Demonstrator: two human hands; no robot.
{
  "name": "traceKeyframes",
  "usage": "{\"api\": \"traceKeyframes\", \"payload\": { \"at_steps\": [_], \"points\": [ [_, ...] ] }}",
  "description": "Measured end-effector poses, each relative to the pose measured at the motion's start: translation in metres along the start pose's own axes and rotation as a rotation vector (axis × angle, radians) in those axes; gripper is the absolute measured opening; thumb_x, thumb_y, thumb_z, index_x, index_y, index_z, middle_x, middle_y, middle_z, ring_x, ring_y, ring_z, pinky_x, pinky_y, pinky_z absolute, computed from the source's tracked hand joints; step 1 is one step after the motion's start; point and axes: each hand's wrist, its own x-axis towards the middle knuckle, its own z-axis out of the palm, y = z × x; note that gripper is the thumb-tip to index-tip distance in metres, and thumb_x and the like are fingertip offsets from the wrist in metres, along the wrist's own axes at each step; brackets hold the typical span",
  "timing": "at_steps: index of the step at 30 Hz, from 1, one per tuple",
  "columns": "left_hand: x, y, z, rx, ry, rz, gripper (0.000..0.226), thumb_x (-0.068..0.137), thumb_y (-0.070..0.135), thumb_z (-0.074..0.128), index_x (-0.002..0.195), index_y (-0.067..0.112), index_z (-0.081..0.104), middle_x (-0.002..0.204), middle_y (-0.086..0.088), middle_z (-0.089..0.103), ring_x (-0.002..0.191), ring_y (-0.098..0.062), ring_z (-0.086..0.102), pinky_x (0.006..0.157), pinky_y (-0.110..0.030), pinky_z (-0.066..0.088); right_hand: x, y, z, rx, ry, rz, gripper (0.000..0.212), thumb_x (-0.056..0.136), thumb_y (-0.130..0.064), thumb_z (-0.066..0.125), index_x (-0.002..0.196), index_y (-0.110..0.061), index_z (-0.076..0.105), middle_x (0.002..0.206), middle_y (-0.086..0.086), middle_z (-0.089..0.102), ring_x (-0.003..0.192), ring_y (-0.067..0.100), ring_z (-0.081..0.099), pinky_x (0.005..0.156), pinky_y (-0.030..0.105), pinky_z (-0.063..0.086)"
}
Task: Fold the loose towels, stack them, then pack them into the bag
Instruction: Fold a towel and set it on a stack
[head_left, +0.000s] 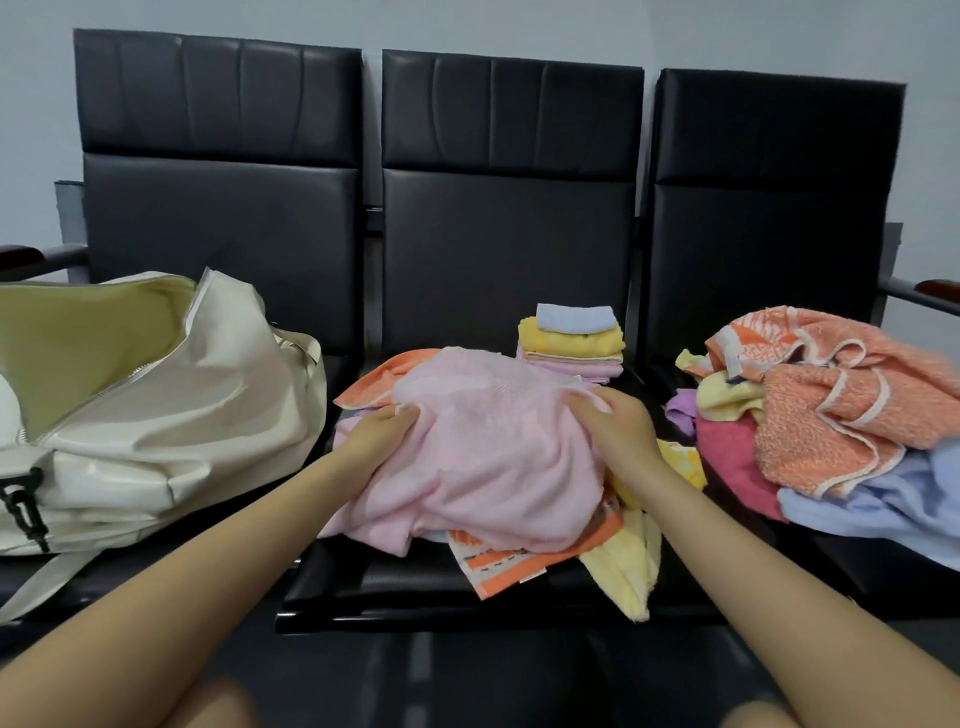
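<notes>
A loose pink towel (483, 457) lies bunched on the middle seat, over orange-patterned (498, 564) and yellow (628, 566) towels. My left hand (382, 431) grips its left side and my right hand (615, 423) grips its right side, fingers curled into the cloth. Behind it stands a small stack of folded towels (571, 340), light blue on top of yellow and pink. A cream bag (156, 415) sits unzipped on the left seat, its olive lining showing.
A heap of loose towels (831, 410), orange, yellow, red, lilac and light blue, covers the right seat. The black bench (509, 249) has three padded backs and an armrest (930, 293) at each end. My knees show at the bottom edge.
</notes>
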Motion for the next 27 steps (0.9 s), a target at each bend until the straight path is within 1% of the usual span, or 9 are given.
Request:
{"api": "traceKeyframes", "payload": {
  "at_steps": [3,7,11,15,18,21,23,25,27],
  "points": [
    [-0.001,0.004,0.006,-0.004,0.046,-0.012,0.023,0.100,0.028,0.043,0.086,0.017,0.056,0.081,0.007,0.049,0.090,-0.016,0.050,0.087,-0.026,0.036,-0.008,-0.001,0.006,-0.030,-0.092,0.021,0.033,0.095,-0.030,0.056,0.089,0.001,0.066,0.080,0.005,0.063,0.079,0.023,0.057,0.070,0.033,0.045],
    [0.002,-0.002,-0.005,-0.025,0.082,-0.026,0.033,0.096,0.034,0.043,0.083,0.012,0.064,0.090,-0.003,0.065,0.089,-0.022,0.058,0.084,-0.033,0.045,-0.014,0.000,0.005,0.108,-0.112,0.070,0.015,0.096,-0.025,0.057,0.087,-0.016,0.065,0.077,-0.009,0.057,0.071,0.006,0.052,0.064,0.024,0.043],
    [-0.008,-0.001,-0.016,-0.028,0.116,0.079,0.036,0.096,0.033,0.042,0.079,0.008,0.061,0.080,-0.007,0.060,0.076,-0.020,0.051,0.073,-0.034,0.042,-0.009,0.003,-0.006,0.242,-0.096,0.230,0.007,0.091,-0.024,0.063,0.087,-0.025,0.058,0.083,0.000,0.060,0.072,0.015,0.055,0.061,0.027,0.045],
    [-0.031,-0.018,-0.015,0.336,0.011,0.133,0.036,0.100,0.029,0.039,0.072,0.012,0.053,0.076,-0.002,0.056,0.078,-0.020,0.048,0.066,-0.031,0.035,-0.016,0.027,-0.020,-0.161,-0.294,0.279,0.011,0.093,-0.026,0.061,0.091,-0.015,0.060,0.078,0.002,0.060,0.061,0.013,0.056,0.044,0.018,0.043],
    [-0.044,-0.025,-0.015,0.568,-0.071,0.156,0.039,0.101,0.033,0.038,0.068,0.016,0.048,0.075,0.000,0.054,0.080,-0.022,0.049,0.068,-0.031,0.033,-0.022,0.029,-0.031,-0.174,-0.325,0.468,0.019,0.091,-0.026,0.064,0.098,-0.008,0.060,0.084,0.012,0.059,0.064,0.022,0.056,0.038,0.018,0.040],
    [-0.050,-0.021,-0.014,0.538,-0.132,0.181,0.041,0.101,0.032,0.039,0.065,0.014,0.044,0.071,0.000,0.054,0.075,-0.019,0.046,0.062,-0.027,0.033,-0.024,0.028,-0.044,-0.390,-0.466,0.355,0.012,0.093,-0.024,0.061,0.085,-0.015,0.059,0.078,0.002,0.059,0.063,0.012,0.055,0.051,0.020,0.046],
    [-0.054,-0.020,-0.014,0.596,-0.207,0.184,0.040,0.101,0.035,0.041,0.070,0.012,0.051,0.081,-0.006,0.062,0.079,-0.020,0.050,0.067,-0.028,0.036,-0.031,0.027,-0.052,-0.488,-0.544,0.300,0.012,0.093,-0.024,0.061,0.084,-0.017,0.059,0.079,-0.002,0.058,0.065,0.009,0.054,0.057,0.019,0.047],
    [-0.056,-0.021,-0.014,0.646,-0.239,0.185,0.039,0.100,0.035,0.042,0.071,0.012,0.054,0.085,-0.006,0.064,0.082,-0.021,0.052,0.068,-0.029,0.037,-0.032,0.030,-0.054,-0.487,-0.567,0.274,0.011,0.094,-0.024,0.059,0.088,-0.014,0.059,0.084,0.001,0.059,0.068,0.010,0.054,0.057,0.021,0.047],
    [-0.059,-0.017,-0.016,0.637,-0.190,0.226,0.040,0.101,0.031,0.041,0.065,0.014,0.046,0.073,0.000,0.057,0.076,-0.020,0.049,0.062,-0.027,0.035,-0.033,0.032,-0.055,-0.442,-0.497,0.212,0.021,0.094,-0.024,0.057,0.091,-0.003,0.060,0.090,0.013,0.061,0.073,0.016,0.054,0.058,0.025,0.042]
  ]
}}
